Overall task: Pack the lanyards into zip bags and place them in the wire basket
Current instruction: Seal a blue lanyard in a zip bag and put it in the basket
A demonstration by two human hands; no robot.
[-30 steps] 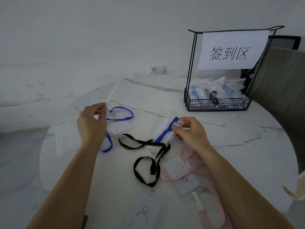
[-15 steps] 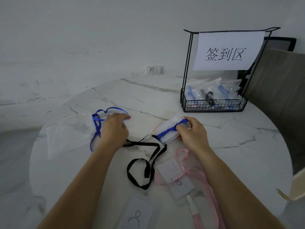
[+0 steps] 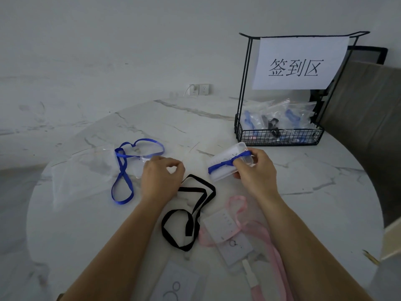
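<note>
Marble table [image 3: 303,192] carries a black lanyard [image 3: 195,190] beside a pink lanyard [image 3: 277,263].

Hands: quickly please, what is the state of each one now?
Left hand: fingers curled beside the zip bag; a hold cannot be told.
Right hand: holds the card holder wound with a blue lanyard.

"签到区" in black on the white paper sheet [image 3: 300,82] across the wire basket [image 3: 280,137] frame.
</note>
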